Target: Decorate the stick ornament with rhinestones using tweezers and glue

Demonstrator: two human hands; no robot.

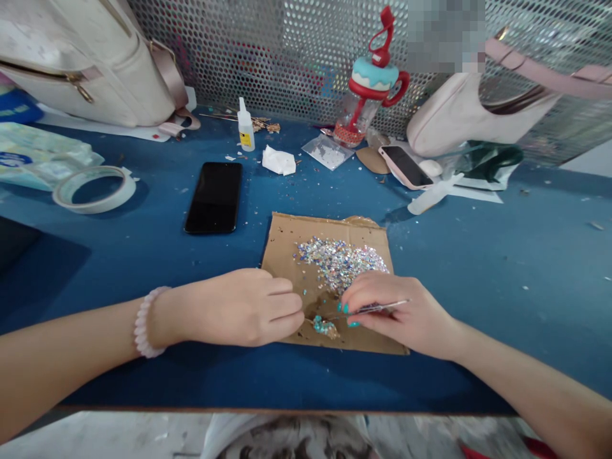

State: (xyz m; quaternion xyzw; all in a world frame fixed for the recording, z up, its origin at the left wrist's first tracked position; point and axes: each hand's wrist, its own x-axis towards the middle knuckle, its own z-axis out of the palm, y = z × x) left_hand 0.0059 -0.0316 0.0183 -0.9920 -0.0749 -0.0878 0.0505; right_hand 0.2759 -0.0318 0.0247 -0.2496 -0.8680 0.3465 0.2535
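Observation:
My left hand (253, 307) is closed, fingers curled and knuckles up, with a pale beaded bracelet at the wrist. From its fingertips a thin stem runs to a small gold ornament (326, 327) partly covered in turquoise stones. Pinched in my right hand (399, 312) are slim metal tweezers (382, 306), their tip pointing left at the ornament. Whether the tip touches it or carries a stone is too small to tell. Both hands are over a piece of brown cardboard (282, 245). Behind the right fingers, a spread of shiny rhinestones (335, 258) lies on it.
Behind the cardboard are a black phone (213, 197), a glue bottle (245, 129), crumpled tissue (278, 160), a small plastic bag (327, 152) and a red-lidded cup (356, 105). A tape roll (64, 194) lies left; a pink-cased phone (406, 167) and a handbag (444, 118) are right.

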